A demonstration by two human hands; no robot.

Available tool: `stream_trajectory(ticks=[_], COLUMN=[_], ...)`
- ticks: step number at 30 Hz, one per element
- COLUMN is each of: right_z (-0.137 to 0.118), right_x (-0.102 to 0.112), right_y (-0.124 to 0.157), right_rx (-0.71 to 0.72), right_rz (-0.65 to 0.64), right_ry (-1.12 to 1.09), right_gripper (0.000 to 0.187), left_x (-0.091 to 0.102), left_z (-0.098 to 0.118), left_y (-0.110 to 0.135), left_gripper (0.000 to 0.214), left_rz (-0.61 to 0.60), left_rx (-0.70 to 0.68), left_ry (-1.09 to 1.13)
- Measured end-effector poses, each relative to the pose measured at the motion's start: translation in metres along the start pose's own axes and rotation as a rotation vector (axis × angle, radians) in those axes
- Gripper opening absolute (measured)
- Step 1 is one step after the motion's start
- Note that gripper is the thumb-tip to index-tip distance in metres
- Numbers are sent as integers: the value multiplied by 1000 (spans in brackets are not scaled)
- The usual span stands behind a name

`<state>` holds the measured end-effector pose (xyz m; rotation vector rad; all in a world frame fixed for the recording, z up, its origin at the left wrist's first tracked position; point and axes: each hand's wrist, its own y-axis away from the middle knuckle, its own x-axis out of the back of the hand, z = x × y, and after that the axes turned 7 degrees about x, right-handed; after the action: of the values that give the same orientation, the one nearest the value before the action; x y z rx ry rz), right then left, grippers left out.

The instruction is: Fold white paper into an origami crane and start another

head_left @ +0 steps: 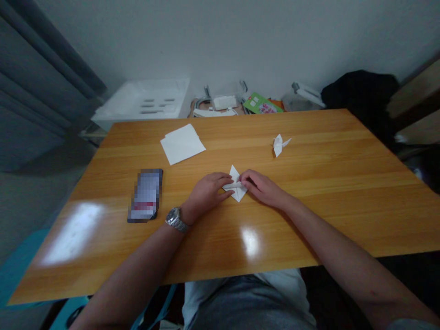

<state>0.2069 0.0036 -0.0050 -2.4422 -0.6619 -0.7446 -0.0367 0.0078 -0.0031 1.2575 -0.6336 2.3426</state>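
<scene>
A partly folded piece of white paper (238,194) lies on the wooden table between my hands, with one pointed corner away from me and one towards me. My left hand (209,192), with a watch on its wrist, holds the paper's left side between fingers and thumb. On the right side, my right hand (261,187) pinches the paper near its middle fold. The fingers partly cover the side corners. Farther back on the right stands a folded paper crane (279,145), apart from both hands.
White paper sheets (183,144) lie at the back left of the table (330,183). A phone (146,195) with a blurred screen rests left of my left hand. Behind the table are a white plastic tray (144,98), a green booklet (261,103) and a dark cloth or bag (357,96).
</scene>
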Motion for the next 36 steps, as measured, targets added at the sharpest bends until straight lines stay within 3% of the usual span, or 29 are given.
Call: stream_trajectory(ticks=[7, 12, 21, 30, 36], right_z=[-1, 4, 12, 5, 4], right_x=[1, 2, -1, -3, 4], right_y=[1, 2, 2, -7, -17], right_rx=[56, 110, 159, 73, -5], right_rz=[-21, -17, 6, 45, -55], right_ry=[-4, 129, 315, 325, 417], right_gripper=[14, 27, 18, 21, 24], left_x=[-4, -6, -7, -4, -1], left_z=[3, 3, 4, 11, 13], left_y=[-3, -4, -4, -16, -25], left_gripper=[20, 17, 16, 14, 16], left_rz=[34, 43, 43, 21, 0], left_rx=[10, 24, 34, 73, 116], left_ry=[-19, -25, -20, -134, -196])
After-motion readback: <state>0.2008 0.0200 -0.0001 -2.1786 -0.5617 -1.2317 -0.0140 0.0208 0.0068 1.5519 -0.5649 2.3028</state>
